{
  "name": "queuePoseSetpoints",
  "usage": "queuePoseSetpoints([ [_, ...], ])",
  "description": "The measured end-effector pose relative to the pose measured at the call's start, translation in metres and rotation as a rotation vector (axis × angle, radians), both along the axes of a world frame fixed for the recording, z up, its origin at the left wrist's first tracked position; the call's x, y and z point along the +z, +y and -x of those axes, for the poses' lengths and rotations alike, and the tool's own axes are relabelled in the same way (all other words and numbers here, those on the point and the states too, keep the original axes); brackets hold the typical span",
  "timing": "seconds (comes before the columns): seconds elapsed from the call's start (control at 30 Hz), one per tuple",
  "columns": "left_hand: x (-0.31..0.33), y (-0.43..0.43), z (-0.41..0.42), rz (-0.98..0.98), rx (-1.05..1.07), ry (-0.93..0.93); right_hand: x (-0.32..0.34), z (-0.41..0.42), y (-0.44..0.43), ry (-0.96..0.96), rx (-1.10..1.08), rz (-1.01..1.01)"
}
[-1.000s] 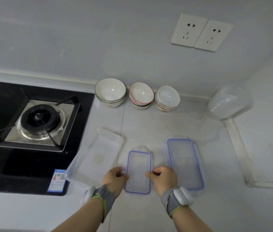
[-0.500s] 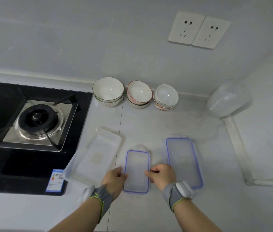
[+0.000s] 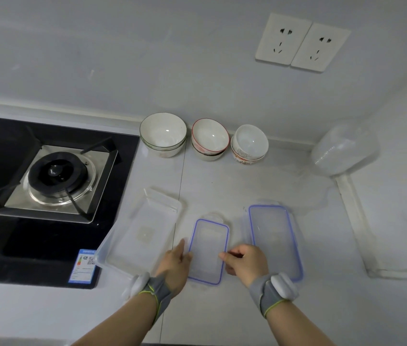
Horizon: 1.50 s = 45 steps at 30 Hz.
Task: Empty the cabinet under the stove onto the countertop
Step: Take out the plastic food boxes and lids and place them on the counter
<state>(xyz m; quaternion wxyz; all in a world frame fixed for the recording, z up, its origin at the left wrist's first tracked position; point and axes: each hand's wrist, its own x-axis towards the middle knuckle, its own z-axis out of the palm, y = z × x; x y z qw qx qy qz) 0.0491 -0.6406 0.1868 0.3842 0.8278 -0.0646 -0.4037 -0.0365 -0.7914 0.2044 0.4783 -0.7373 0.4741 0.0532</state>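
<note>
White counter (image 3: 247, 186) w/ grey wall behind, two sockets (image 3: 302, 42) up top, gas stove (image 3: 57, 176) at left. Head view: blue-rimmed small lid (image 3: 208, 245) lies flat on counter btwn clear tub (image 3: 137, 233) & large lid (image 3: 274, 240). At its left edge the left hand (image 3: 175, 264) has fingers straight, gripping nothing. Opposite, the right hand (image 3: 247, 264) is curled, thumb & fingers pinching the lid's right edge. Three bowl stacks (image 3: 207, 138) sit by the wall; clear round container (image 3: 344, 151) in corner.
</note>
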Motion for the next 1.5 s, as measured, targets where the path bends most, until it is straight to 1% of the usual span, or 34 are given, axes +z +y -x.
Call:
queuePoseSetpoints([
  [0.07,0.004,0.004,0.003,0.005,0.072,0.003,0.009,-0.006,-0.007,0.02,0.151,0.203],
  [0.1,0.004,0.007,0.005,0.008,0.119,0.036,0.014,-0.01,-0.012,0.015,0.213,0.304],
  [0.17,0.006,0.016,0.011,-0.01,0.191,0.09,0.024,-0.025,-0.021,-0.04,0.348,0.42],
  [0.2,0.006,0.019,0.012,-0.02,0.198,0.097,0.028,-0.033,-0.025,-0.059,0.434,0.457],
  [0.27,0.009,0.028,0.018,-0.023,0.219,0.102,0.03,-0.048,-0.027,-0.024,0.631,0.487],
  [0.37,0.014,0.035,0.023,-0.001,0.274,0.141,0.026,-0.061,-0.026,0.077,0.782,0.473],
  [0.43,0.017,0.04,0.025,0.007,0.301,0.146,0.022,-0.065,-0.023,0.102,0.808,0.45],
  [0.57,0.021,0.042,0.028,0.019,0.335,0.175,0.019,-0.067,-0.022,0.089,0.765,0.425],
  [0.7,0.023,0.039,0.029,0.046,0.396,0.258,0.017,-0.07,-0.021,0.104,0.724,0.404],
  [0.83,0.028,0.029,0.029,0.066,0.476,0.379,0.017,-0.074,-0.023,0.126,0.717,0.395],
  [0.9,0.028,0.027,0.028,0.069,0.485,0.405,0.017,-0.077,-0.023,0.146,0.719,0.391],
  [0.97,0.023,0.027,0.03,0.046,0.423,0.349,0.017,-0.078,-0.024,0.169,0.719,0.37],
  [1.03,0.021,0.03,0.031,-0.046,0.199,0.135,0.017,-0.079,-0.026,0.17,0.703,0.337],
  [1.1,0.026,0.033,0.032,-0.065,-0.023,-0.1,0.016,-0.079,-0.028,0.163,0.691,0.317],
  [1.2,0.03,0.032,0.025,-0.042,-0.303,-0.299,0.014,-0.078,-0.029,0.145,0.664,0.287],
  [1.27,0.028,0.028,0.019,-0.064,-0.436,-0.354,0.013,-0.076,-0.029,0.129,0.65,0.283],
  [1.33,0.026,0.025,0.015,-0.107,-0.513,-0.368,0.013,-0.075,-0.029,0.113,0.646,0.282],
  [1.5,0.021,0.022,0.012,-0.174,-0.614,-0.435,0.012,-0.075,-0.029,0.102,0.644,0.284],
])
